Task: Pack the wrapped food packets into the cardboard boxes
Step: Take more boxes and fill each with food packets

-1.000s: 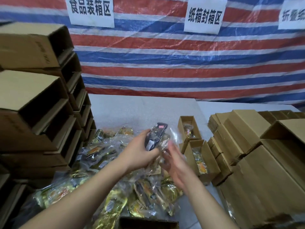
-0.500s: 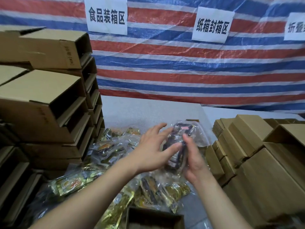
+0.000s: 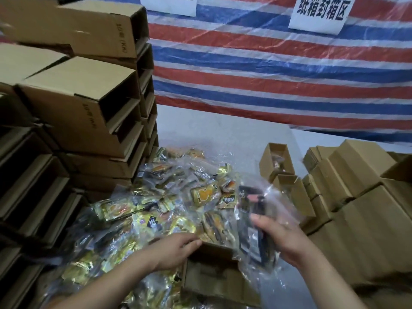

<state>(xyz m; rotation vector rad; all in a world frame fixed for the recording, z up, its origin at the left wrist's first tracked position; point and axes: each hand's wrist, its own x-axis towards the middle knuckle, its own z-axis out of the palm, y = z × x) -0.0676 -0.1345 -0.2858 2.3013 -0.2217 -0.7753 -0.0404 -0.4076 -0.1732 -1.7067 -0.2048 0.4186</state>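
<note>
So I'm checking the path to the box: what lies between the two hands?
In the head view, the open cardboard box far corner and dark wrapped packets lie between the left hand and right hand.

A single head-worn camera looked forward and down at the bench (image 3: 223, 134) from close above, facing the striped tarpaulin (image 3: 267, 70) behind it.

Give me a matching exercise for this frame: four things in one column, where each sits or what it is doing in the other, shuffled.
Things:
1. left hand
2. right hand
3. stack of empty boxes
4. white sign

Places or states:
A. hangs on the striped tarp
B. rests on the rim of the open box nearest the camera
C. holds a dark packet in clear wrap
D. stands at the left of the table

Pairs: 1-B, 2-C, 3-D, 4-A
</note>
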